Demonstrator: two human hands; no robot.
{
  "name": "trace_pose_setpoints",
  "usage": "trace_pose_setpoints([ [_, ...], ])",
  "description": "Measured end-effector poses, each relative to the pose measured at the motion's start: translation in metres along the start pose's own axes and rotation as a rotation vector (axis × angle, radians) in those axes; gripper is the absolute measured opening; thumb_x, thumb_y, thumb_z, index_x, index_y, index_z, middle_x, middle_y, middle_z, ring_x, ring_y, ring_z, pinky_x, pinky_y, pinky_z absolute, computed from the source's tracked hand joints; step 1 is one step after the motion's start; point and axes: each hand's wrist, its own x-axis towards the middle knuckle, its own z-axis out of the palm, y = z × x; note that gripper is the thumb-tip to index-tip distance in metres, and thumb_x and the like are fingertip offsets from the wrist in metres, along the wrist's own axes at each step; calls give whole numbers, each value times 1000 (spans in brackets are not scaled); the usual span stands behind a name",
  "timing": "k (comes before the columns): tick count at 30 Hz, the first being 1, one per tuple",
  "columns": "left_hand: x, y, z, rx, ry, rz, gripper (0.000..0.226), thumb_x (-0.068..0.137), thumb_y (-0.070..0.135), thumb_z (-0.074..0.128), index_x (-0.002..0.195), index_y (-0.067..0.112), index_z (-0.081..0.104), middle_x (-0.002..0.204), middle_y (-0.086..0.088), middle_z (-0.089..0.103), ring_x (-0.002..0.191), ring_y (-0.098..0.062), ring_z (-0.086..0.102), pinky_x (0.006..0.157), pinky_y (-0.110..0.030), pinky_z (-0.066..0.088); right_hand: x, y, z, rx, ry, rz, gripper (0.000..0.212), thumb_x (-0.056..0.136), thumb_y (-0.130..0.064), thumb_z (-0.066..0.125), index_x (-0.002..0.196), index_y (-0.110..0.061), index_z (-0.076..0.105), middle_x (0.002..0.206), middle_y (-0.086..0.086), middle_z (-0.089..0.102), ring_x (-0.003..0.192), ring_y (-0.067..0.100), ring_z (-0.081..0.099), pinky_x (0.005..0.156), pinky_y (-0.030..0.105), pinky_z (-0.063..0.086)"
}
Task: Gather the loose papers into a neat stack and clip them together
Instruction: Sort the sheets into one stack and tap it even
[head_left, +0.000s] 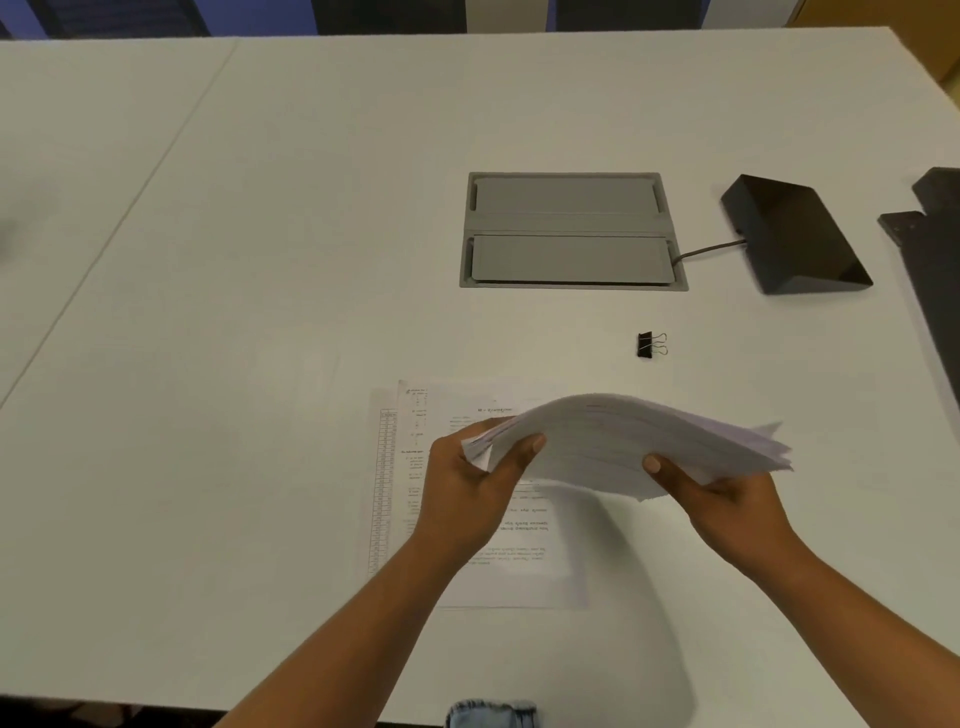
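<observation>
Leftmost, a few printed sheets (498, 525) are left lying flat on the white table (260, 312), slightly fanned, with a narrow column of figures showing along the left edge and lines of text across the middle. Above them, a bundle of papers (623, 441) is held in the air between both hands. The left hand (467, 488) is closed on the bundle's left end, thumb on top and fingers beneath; the right hand (727, 499) is clamped on its near right edge in the same way. The bundle is bowed upward in the middle, and its sheets are not squared: corners and edges are seen splayed at both ends, most of all at the right. A shadow is cast by it onto the sheets below. Farther back and to the right, a black binder clip (649, 345) is seen lying on the table, well apart from the papers, its wire handles pointing right. Beyond it, a grey cable hatch (569, 228) is set into the tabletop, and a dark wedge-shaped device (795, 234) is joined to it by a cord.
</observation>
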Motion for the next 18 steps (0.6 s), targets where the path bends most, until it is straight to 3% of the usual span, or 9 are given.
trace_pose_setpoints([
  [4,-5,-20,5,95,-80,-60,51,88,25,76,101,72,61,90,42,70,86,16,67,70,-11,55,-8,21,4,-67,-65,129,37,77,-32,74,107,-47,59,98,-19,71,91,-16,62,66,1,47],
  [7,-2,-37,4,111,-69,-139,32,90,26,75,105,54,67,85,29,73,85,4,70,70,-18,59,-13,34,8,-153,-89,187,35,85,-24,72,111,-38,54,101,-18,65,84,-16,61,62,1,47],
  [9,3,-42,1,135,-65,-147,24,90,28,74,107,44,67,85,23,74,84,-4,72,71,-23,61,-13,38,6,-208,-82,166,14,87,-26,71,97,-28,62,75,-18,68,66,-10,64,55,5,45],
  [10,3,-43,-1,147,-75,-146,23,89,29,74,103,47,67,83,26,73,83,0,71,70,-21,61,-13,38,5,-220,-70,159,14,86,-31,69,83,-18,66,59,-11,66,52,-1,61,51,9,43],
  [11,3,-42,-2,161,-94,-151,22,89,31,74,97,51,68,82,29,73,82,5,70,69,-19,60,-14,38,5,-228,-56,150,32,84,-38,68,73,-8,66,50,1,64,45,5,57,50,18,44],
  [12,3,-41,-3,156,-110,-159,20,88,34,75,93,53,70,84,31,74,83,6,70,69,-19,60,-16,36,4,-232,-44,156,37,81,-42,66,67,-7,66,50,7,64,43,8,58,50,24,45],
  [14,-1,-41,-5,101,-105,-193,14,86,46,74,100,44,74,95,24,77,92,1,73,75,-22,61,-20,31,2,-210,-1,161,24,77,-42,66,68,-20,68,62,4,73,57,6,68,55,25,50],
  [16,-5,-48,-13,96,-40,-238,45,84,65,63,110,30,73,105,16,77,100,-2,71,83,-24,61,-25,34,-3,-198,20,173,22,75,-43,67,73,-21,71,69,2,76,68,9,72,57,25,51],
  [18,-10,-59,-22,245,103,-322,63,83,74,53,121,27,67,117,14,70,110,-1,65,91,-27,57,-31,39,-10,-217,38,232,45,77,-50,68,68,-6,70,63,17,72,68,29,72,57,30,44],
])
